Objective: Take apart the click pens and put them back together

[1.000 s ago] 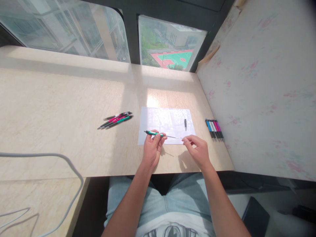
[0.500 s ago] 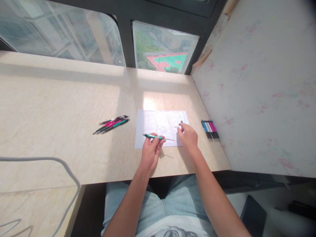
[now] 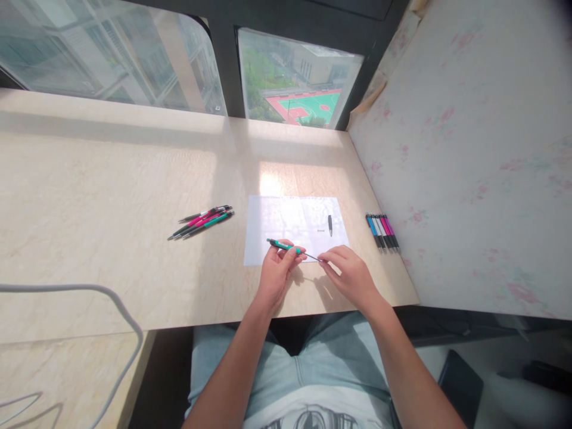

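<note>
My left hand (image 3: 279, 271) is closed round the green and black barrel of a pen (image 3: 286, 246), held above the near edge of a white paper sheet (image 3: 281, 208). A thin pen refill (image 3: 311, 257) sticks out of the barrel's right end. The thumb and fingers of my right hand (image 3: 348, 273) pinch the tip of that refill. On the sheet's right side lies a black pen grip section (image 3: 330, 225), and beside it a small spring (image 3: 320, 230).
Several pens (image 3: 203, 223) lie in a loose pile left of the sheet. A row of several pens (image 3: 382, 232) lies by the papered wall (image 3: 469, 179) on the right. A grey cable (image 3: 120, 304) crosses the desk (image 3: 111, 238) at the lower left.
My right hand has left the black grip section on the sheet, moved toward me and taken the refill's tip. My left hand has shifted slightly right with the pen barrel.
</note>
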Available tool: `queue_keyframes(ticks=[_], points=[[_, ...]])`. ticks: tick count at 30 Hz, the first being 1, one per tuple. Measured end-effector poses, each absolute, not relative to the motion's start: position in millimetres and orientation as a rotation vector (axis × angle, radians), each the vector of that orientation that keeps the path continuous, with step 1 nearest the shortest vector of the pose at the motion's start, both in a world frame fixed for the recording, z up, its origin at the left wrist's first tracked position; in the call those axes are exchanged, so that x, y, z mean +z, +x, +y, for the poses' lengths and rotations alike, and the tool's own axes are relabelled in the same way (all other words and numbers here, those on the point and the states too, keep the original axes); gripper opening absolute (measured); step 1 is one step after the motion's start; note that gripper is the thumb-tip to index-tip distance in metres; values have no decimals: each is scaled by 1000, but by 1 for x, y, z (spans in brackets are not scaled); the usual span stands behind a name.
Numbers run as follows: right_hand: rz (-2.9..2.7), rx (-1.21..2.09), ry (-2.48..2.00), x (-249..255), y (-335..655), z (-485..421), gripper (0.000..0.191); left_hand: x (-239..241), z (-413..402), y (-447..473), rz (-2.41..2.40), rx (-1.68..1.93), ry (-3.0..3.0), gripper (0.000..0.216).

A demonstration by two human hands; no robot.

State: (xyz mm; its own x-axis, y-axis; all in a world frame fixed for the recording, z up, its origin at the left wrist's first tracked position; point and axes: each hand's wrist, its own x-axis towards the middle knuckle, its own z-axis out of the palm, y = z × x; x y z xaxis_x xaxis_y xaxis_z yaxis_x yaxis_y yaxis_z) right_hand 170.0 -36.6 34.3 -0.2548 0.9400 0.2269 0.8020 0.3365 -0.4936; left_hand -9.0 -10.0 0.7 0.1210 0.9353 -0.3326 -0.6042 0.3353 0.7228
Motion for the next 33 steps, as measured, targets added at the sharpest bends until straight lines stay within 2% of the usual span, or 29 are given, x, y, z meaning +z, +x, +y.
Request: queue_keyframes(ticks=[11, 23, 33], points=[[-1945, 350, -1733, 16, 198, -45, 12, -7, -7, -15, 909, 1350, 422, 29], [-1764, 32, -2037, -6, 140, 5, 24, -3, -8, -13, 902, 1297, 429, 34], [-1672, 202, -2009, -4, 143, -7, 27, -4, -8, -13, 875, 1274, 424, 31]])
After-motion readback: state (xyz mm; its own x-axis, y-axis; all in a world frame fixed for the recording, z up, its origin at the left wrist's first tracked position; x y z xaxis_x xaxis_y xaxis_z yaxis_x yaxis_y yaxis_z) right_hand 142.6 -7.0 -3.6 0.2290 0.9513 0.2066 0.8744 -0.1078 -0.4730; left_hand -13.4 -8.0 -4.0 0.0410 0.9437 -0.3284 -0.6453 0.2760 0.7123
